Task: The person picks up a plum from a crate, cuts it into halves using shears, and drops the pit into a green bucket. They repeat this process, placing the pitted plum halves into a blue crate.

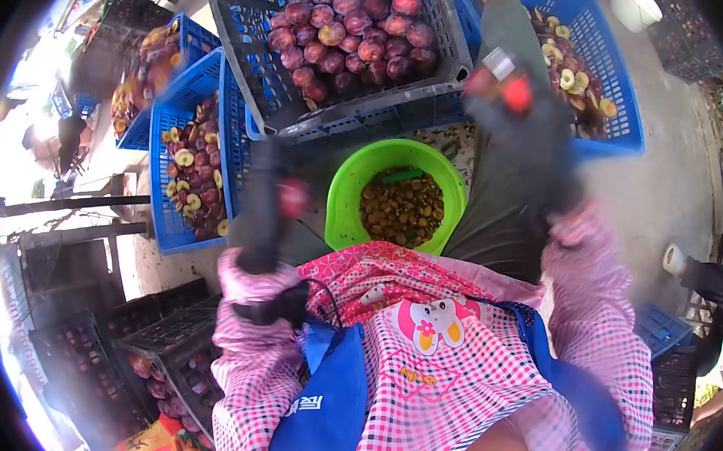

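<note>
Live and blurry — we see a round red plum at the dark-gloved left hand, a bright red object at the dark-gloved right hand — either grip, we can't tell.

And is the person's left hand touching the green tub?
Apart. The head view shows a clear gap between the blurred left hand and the near side of the green tub.

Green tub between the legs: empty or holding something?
Partly full. Small brown pieces cover the bottom of the green tub, a green item lies at their far edge, and bare wall shows above them.
</note>
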Demonstrator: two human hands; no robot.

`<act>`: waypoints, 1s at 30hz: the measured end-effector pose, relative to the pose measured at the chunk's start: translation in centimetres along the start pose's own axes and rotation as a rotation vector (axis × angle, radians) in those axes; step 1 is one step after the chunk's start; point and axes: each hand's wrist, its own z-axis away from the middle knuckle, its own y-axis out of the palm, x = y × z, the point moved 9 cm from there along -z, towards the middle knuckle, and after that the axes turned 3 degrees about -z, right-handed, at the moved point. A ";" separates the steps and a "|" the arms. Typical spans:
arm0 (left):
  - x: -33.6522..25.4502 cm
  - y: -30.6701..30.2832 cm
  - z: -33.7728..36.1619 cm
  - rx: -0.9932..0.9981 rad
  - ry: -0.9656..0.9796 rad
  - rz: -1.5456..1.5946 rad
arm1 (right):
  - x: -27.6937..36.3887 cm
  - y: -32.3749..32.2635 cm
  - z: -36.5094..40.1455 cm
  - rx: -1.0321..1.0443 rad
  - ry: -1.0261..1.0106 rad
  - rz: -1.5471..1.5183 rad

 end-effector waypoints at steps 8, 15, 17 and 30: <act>-16.0 0.8 -8.2 -0.097 0.549 -0.681 | -0.2 -10.5 -6.0 -0.390 -0.167 0.080; -0.7 17.0 -27.0 0.834 0.899 -1.601 | -2.0 -7.4 -3.3 -0.163 -0.086 0.338; 0.9 17.5 -29.7 0.624 0.386 -1.029 | -2.7 -7.6 -3.0 -0.177 -0.099 0.333; -11.1 15.5 -4.1 0.568 -0.065 0.088 | -1.4 2.1 1.3 0.095 -0.015 -0.136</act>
